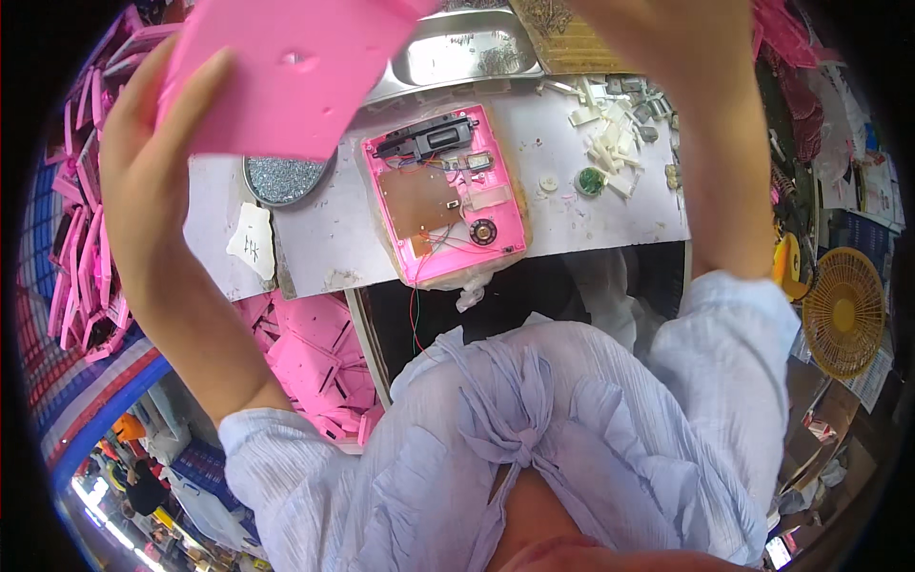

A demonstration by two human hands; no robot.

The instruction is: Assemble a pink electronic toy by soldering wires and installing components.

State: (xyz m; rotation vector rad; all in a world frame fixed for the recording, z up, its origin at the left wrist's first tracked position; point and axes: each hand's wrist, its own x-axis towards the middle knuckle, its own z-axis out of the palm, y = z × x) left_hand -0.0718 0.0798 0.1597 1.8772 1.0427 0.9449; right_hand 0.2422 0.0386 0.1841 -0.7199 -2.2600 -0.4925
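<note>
My left hand (157, 143) is raised at the upper left, its thumb and fingers closed on the edge of a flat pink plastic panel (286, 81). Part of that panel is cut off by the top of the view. At the upper right is my right hand (658, 38), with its fingers out of view. Between my arms lies an open pink plastic housing (516, 214) on the table. It holds a brown circuit board (415, 202), a black mechanism (437, 140), a round speaker (483, 232) and thin wires. Red and green wires hang off the near edge.
A round dish of small screws (286, 179) sits left on the white table (324, 229). Behind are a metal tray (462, 57) and cardboard. White plastic pieces (610, 143) and a green roll (590, 181) lie right. Pink shells (319, 348) pile below left; a yellow fan (843, 313) stands right.
</note>
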